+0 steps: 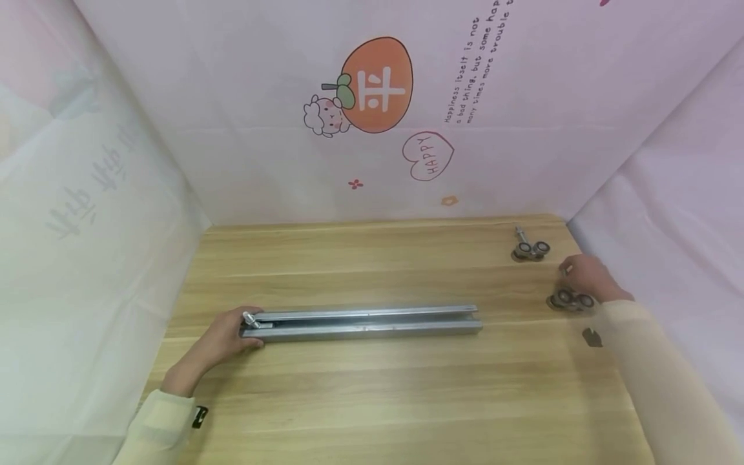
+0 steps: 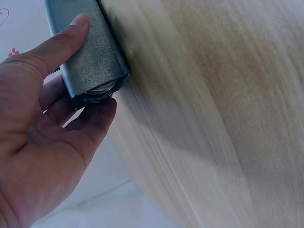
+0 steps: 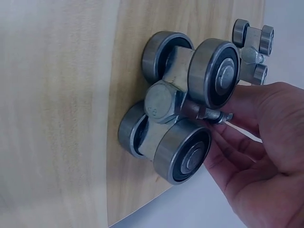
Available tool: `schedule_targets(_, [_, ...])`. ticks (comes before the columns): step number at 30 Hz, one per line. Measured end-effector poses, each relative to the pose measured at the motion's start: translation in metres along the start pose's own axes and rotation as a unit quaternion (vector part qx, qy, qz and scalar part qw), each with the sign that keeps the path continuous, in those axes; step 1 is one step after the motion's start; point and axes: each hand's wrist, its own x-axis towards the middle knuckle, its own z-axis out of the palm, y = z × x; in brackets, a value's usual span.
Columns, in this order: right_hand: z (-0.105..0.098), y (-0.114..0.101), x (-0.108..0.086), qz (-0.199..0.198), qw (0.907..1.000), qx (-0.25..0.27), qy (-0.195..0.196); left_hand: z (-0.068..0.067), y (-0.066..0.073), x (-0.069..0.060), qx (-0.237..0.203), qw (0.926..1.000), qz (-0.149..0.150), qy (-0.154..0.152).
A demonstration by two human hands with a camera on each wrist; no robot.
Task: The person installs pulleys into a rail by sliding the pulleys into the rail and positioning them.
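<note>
A silver metal channel rail (image 1: 366,323) lies lengthwise on the table, its slot facing up. My left hand (image 1: 229,332) grips its left end, the thumb (image 2: 71,35) along one side and fingers on the other. Inside that end sits a roller trolley, its bolt (image 1: 250,319) poking out of the slot; a wheel (image 2: 99,92) shows at the opening. On the right, my right hand (image 1: 589,276) holds a second four-wheeled roller trolley (image 3: 164,102) by its bolt (image 3: 216,115); the wheels partly hide the fingertips. Whether its wheels touch the table I cannot tell.
A third roller trolley (image 1: 530,250) rests at the table's back right, bolt pointing away. A small dark piece (image 1: 592,337) is beside the right sleeve. Printed cloth walls (image 1: 279,174) border the wooden table (image 1: 372,400) at the back and sides.
</note>
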Motion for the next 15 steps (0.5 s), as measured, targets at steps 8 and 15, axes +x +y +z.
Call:
schedule_targets(8, [0.0, 0.001, -0.006, -0.011, 0.9997, -0.002, 0.023, 0.001, -0.003, 0.0, 0.003, 1.0, 0.006, 0.006])
schedule_targets(15, [-0.005, -0.002, -0.021, -0.02, 0.9992, 0.004, 0.035, 0.002, -0.004, 0.0, 0.003, 0.9999, 0.009, 0.01])
